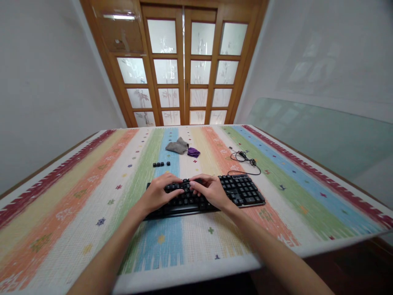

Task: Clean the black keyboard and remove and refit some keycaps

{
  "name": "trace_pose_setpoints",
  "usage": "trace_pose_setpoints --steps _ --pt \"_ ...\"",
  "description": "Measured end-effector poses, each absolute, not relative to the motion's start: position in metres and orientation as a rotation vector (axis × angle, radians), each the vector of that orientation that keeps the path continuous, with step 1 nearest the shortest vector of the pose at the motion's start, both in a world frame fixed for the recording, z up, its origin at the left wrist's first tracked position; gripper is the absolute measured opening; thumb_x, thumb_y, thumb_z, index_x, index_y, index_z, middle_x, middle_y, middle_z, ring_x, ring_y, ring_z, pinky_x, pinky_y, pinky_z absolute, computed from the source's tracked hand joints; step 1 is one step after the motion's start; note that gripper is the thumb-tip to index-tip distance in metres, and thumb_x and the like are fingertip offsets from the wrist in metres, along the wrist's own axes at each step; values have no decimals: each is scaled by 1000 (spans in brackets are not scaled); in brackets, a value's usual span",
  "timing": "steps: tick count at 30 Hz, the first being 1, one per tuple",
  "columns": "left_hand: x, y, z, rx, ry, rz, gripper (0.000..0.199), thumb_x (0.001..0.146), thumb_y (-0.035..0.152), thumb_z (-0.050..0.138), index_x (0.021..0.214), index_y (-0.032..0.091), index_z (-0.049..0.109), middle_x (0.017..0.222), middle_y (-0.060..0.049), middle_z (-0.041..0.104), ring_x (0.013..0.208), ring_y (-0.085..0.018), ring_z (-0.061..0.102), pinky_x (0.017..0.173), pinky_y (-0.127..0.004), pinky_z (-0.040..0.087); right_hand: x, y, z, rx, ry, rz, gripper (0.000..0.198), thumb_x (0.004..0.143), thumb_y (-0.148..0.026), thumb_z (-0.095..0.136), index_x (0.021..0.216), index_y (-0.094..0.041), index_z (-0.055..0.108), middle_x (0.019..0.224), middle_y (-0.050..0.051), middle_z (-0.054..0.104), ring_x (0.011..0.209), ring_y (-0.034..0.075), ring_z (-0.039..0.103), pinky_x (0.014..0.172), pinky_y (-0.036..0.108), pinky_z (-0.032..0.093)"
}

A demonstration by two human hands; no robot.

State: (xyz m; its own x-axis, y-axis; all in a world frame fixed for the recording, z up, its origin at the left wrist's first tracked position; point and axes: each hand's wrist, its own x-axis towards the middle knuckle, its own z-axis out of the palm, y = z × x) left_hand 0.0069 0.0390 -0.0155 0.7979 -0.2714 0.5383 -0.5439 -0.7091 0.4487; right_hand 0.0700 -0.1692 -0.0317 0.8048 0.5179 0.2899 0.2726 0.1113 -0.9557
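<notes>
Nearest to me, two bare forearms reach in from the bottom corners, over the pale front edge of the counter [190, 272]. A striped tablecloth [92, 196] covers it, its bands of orange, green, blue, cream and white dotted with small motifs.

A little further in I have the black keyboard [245, 190], lying flat across the stripes, slightly askew, with both hands over it. The left hand [158, 191] rests over its left part; I see the thumb and forefinger held apart with keys showing between them, so I read those fingers as released. The right hand [213, 191] comes in over the middle, its thumb and forefinger drawn close together near the upper rows. From here I cannot tell whether those fingers are grasping a key or only touching one. The two hands' fingertips are just beside each other.

Beyond the left hand, four loose keycaps [158, 164] sit in a short row, three close together and one slightly apart at the right. Off the keyboard's far edge, toward the right, a black cable [254, 162] runs out and lies in loops on the cloth.

Further back I make out a crumpled grey cloth [176, 146], with a smaller purple cloth [193, 153] just beside it on the right. Past the counter stand wooden doors [184, 98] with frosted panes.
</notes>
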Motion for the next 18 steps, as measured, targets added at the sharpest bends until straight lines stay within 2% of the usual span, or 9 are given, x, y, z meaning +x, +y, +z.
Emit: trace_pose_setpoints --steps 6,12,18 --pt "8 40 -16 2560 -755 710 15 92 29 59 99 18 67 91 -6 68 85 -18 64 78 -33 53 69 -169 -33 -1508 -624 170 19 79 -36 70 86 -18 72 66 1 69 54 12 61 51 23 49" --pt "9 33 -13 2695 -830 727 16 93 25 53 97 17 66 87 -7 65 81 -19 61 75 -33 53 68 -168 -34 -1556 -591 121 20 80 -36 68 86 -18 71 66 2 69 54 14 62 51 25 50" --pt "18 46 -4 2669 -740 624 18 91 30 53 95 19 67 90 -7 66 86 -19 61 81 -33 51 67 -170 -33 -1627 -562 28 16 81 -33 66 82 -18 71 64 3 69 52 15 64 50 25 50"
